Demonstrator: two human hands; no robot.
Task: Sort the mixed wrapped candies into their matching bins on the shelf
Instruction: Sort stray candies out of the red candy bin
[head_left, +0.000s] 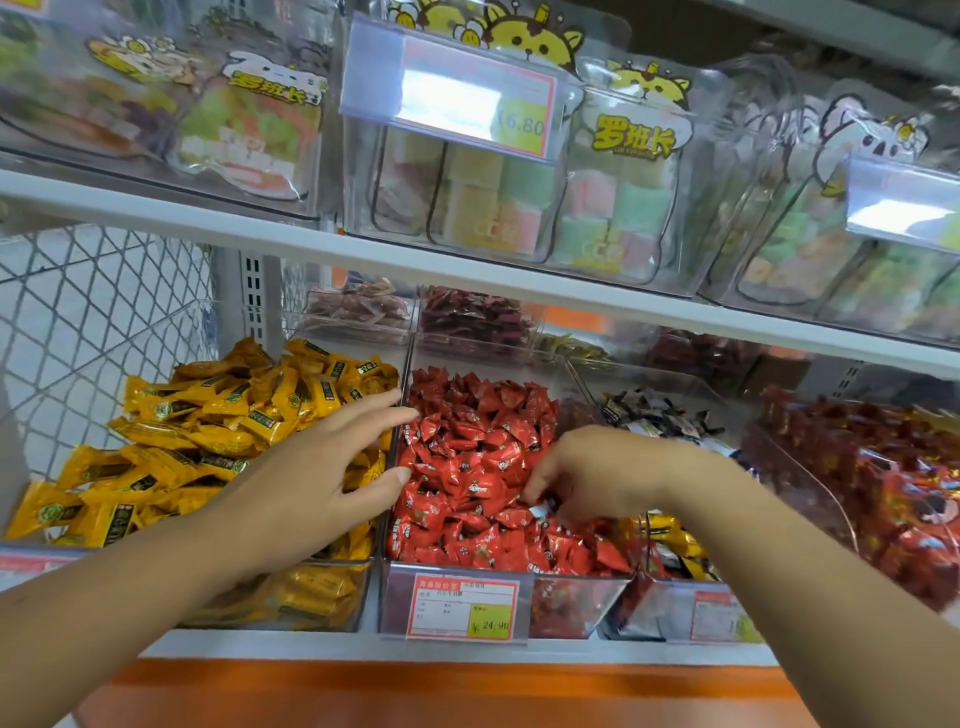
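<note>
Red candies (467, 441) filled the middle bin (571, 603) on the lower shelf (467, 649). The right hand (587, 473) reached in from the right, wrist bent and knuckles up. Its fingers curled down into the red pile and pinched a small pale candy (539, 512), which lay among the red ones near the front right of that bin.

The left hand (332, 467) was flat, palm down, with its fingers straight and spread. It held nothing. It was over the right side of the yellow candies (208, 431) in the left bin (291, 597). Its fingertips reached the clear wall (388, 519) between the yellow and red bins. Both forearms came up from the bottom corners, well apart.

Behind the right hand sat a bin of dark candies (660, 415). Below the right wrist, some yellow candies lay in the right bin (649, 613). Big red bags (883, 493) were piled at the far right.

The upper shelf (363, 249) hung over the back of the bins, so the open room was at the front and top. Clear bags of soft sweets (623, 171) stood on it. A wire mesh (93, 312) closed the left side, just beside the yellow bin. A price tag (462, 608) hung on the front of the middle bin.
</note>
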